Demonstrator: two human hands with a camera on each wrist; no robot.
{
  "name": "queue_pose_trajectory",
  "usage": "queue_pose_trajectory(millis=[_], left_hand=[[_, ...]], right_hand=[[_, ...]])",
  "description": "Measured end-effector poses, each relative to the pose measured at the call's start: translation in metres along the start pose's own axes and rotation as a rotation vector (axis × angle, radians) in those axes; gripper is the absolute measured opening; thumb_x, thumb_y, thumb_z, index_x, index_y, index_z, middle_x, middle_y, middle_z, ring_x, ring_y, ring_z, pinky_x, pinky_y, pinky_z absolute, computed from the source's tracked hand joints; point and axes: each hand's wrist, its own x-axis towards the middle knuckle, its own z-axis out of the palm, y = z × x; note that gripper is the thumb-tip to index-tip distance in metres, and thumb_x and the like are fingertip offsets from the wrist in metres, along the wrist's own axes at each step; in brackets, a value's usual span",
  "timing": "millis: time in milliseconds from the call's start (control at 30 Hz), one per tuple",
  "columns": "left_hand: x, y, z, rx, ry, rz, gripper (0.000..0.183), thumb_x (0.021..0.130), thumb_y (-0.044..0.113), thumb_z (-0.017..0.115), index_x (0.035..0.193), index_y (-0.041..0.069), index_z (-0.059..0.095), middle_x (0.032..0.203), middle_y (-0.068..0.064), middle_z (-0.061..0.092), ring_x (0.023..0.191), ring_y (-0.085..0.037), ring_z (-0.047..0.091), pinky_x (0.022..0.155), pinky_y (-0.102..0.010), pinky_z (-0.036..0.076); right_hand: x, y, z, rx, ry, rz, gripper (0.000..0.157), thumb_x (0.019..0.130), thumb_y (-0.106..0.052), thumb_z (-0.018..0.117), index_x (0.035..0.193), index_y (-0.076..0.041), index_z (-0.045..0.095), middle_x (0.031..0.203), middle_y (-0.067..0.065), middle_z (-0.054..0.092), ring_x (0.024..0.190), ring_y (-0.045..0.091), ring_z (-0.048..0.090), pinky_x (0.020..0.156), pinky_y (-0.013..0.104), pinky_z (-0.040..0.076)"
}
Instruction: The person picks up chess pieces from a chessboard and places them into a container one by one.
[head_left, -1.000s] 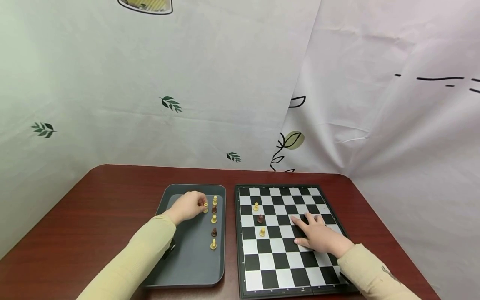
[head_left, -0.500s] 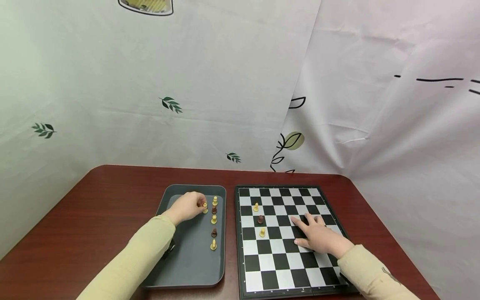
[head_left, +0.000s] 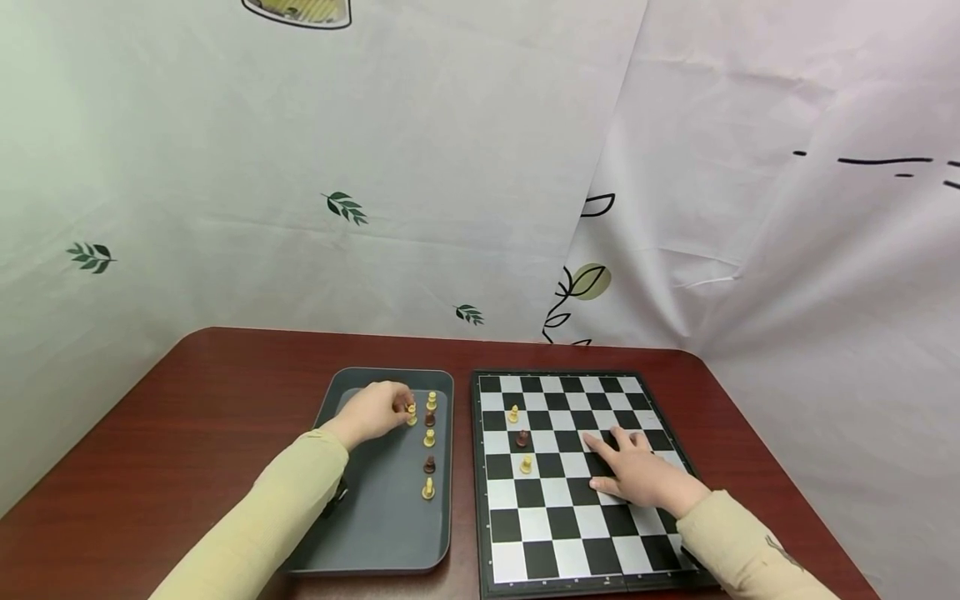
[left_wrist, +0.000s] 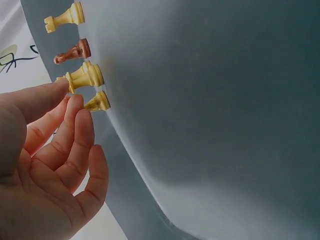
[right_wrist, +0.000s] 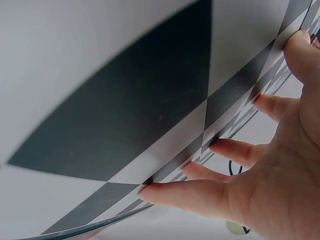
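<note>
In the head view my left hand (head_left: 378, 410) reaches into the far part of the grey tray (head_left: 390, 533) and pinches a pale yellow chess piece (head_left: 412, 415). The left wrist view shows that chess piece (left_wrist: 86, 76) between thumb and fingertips, its top partly hidden. A yellow rook (left_wrist: 65, 18), a brown piece (left_wrist: 73, 51) and another yellow piece (left_wrist: 101, 101) stand around it. My right hand (head_left: 637, 469) rests on the chessboard (head_left: 555, 490) with spread fingers and holds nothing; its fingertips touch the squares in the right wrist view.
Yellow and brown pieces form a column along the tray's right side, the nearest being a yellow one (head_left: 428, 488). On the board's left part stand two yellow pieces, one farther (head_left: 513, 414), and a brown piece (head_left: 522, 438). A brown table (head_left: 202, 425) carries everything.
The left hand stays at the same yellow chess piece with barely any motion. The right hand remains in place on the board. The head view has shifted very slightly.
</note>
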Motion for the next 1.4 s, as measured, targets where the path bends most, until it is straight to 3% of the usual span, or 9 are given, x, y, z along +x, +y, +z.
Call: queue_pose_trajectory(millis=[533, 933, 1400], left_hand=[[-0.005, 0.017, -0.01, 0.017, 0.023, -0.028, 0.009, 0.086, 0.009, 0.066, 0.094, 0.005, 0.065, 0.075, -0.001, 0.062, 0.061, -0.011, 0.055, 0.055, -0.029, 0.044], [-0.005, 0.028, -0.006, 0.005, 0.028, 0.001, 0.015, 0.085, 0.009, 0.069, 0.098, 0.003, 0.065, 0.078, -0.003, 0.063, 0.063, -0.011, 0.055, 0.059, -0.03, 0.045], [-0.008, 0.054, 0.001, -0.023, 0.02, 0.062, 0.013, 0.084, 0.012, 0.071, 0.095, 0.006, 0.067, 0.074, 0.003, 0.06, 0.06, -0.009, 0.049, 0.058, -0.026, 0.042]], right_hand=[[-0.001, 0.0, 0.0, -0.005, 0.018, -0.015, 0.068, 0.087, -0.044, 0.061, 0.141, -0.009, 0.042, 0.139, 0.032, 0.032, 0.123, 0.054, 0.032, 0.081, 0.06, 0.045], [-0.001, 0.0, 0.0, -0.013, 0.023, -0.027, 0.066, 0.087, -0.043, 0.062, 0.14, -0.008, 0.042, 0.137, 0.031, 0.034, 0.122, 0.053, 0.033, 0.081, 0.06, 0.045], [-0.001, 0.001, 0.001, -0.015, 0.015, -0.013, 0.067, 0.087, -0.044, 0.061, 0.141, -0.01, 0.042, 0.139, 0.03, 0.033, 0.123, 0.053, 0.032, 0.079, 0.059, 0.046]])
